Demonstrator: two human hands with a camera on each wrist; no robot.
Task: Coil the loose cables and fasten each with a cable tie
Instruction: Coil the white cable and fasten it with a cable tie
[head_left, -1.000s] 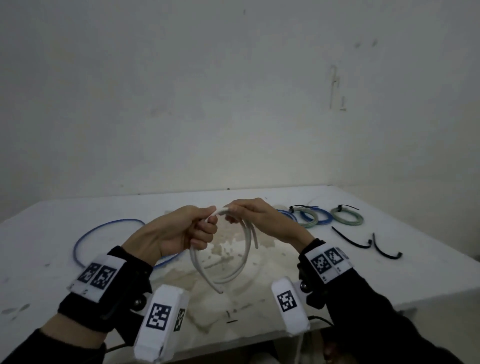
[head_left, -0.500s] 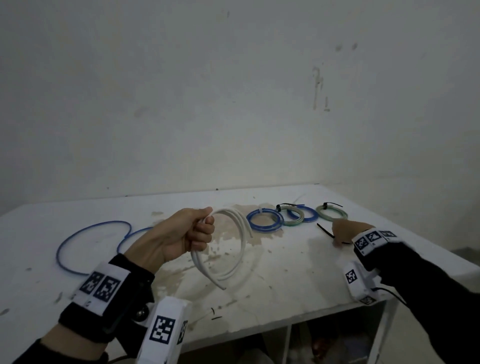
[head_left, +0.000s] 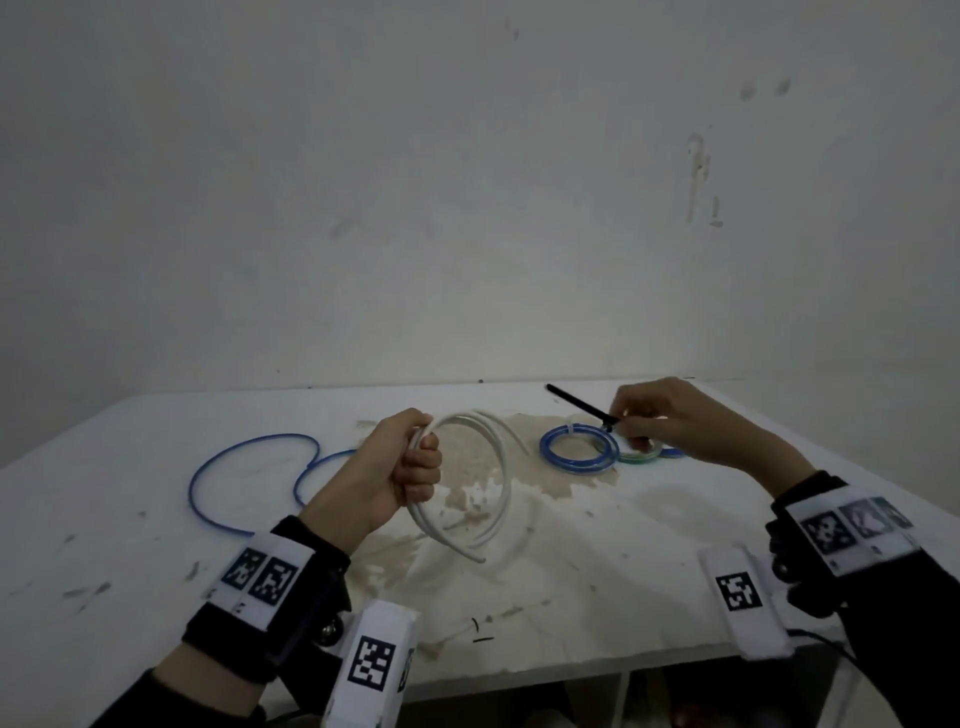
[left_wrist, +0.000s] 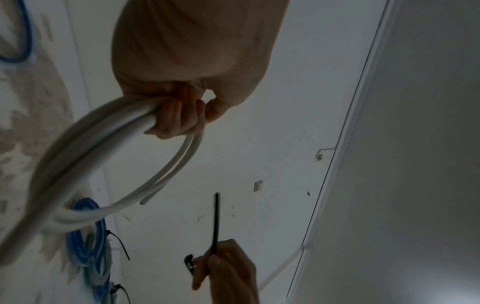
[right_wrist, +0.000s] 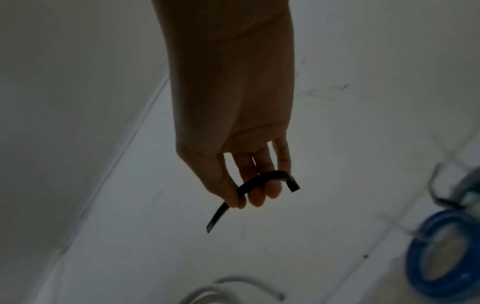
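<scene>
Out past the back of the left hand (head_left: 395, 467), a loose blue cable (head_left: 249, 483) lies in open loops on the stained white tabletop (head_left: 597, 561), well apart from the fist. The left hand is closed in a fist round the coiled white round-sheathed cable (head_left: 480, 493), gripping the bundled turns at the coil's upper left so the ring hangs free above the tabletop; in the left wrist view the fingers (left_wrist: 176, 115) curl over the turns and one cut end (left_wrist: 143, 202) sticks out inside the ring. To the right of that coil, and just below and left of the right hand (head_left: 685, 431), a blue cable coil bound with a pale tie (head_left: 576, 449) lies flat on the tabletop, with a greenish cable coil (head_left: 641, 454) touching its right side and partly hidden under the right hand. The right hand is raised above these coils and pinches a black plastic cable tie (head_left: 579, 402) between thumb and fingertips, its straight tail pointing up and left, away from the hand toward the wall. In the right wrist view the tie (right_wrist: 262, 181) bends across the fingertips (right_wrist: 257, 197), its head end projecting just past them on the right.
</scene>
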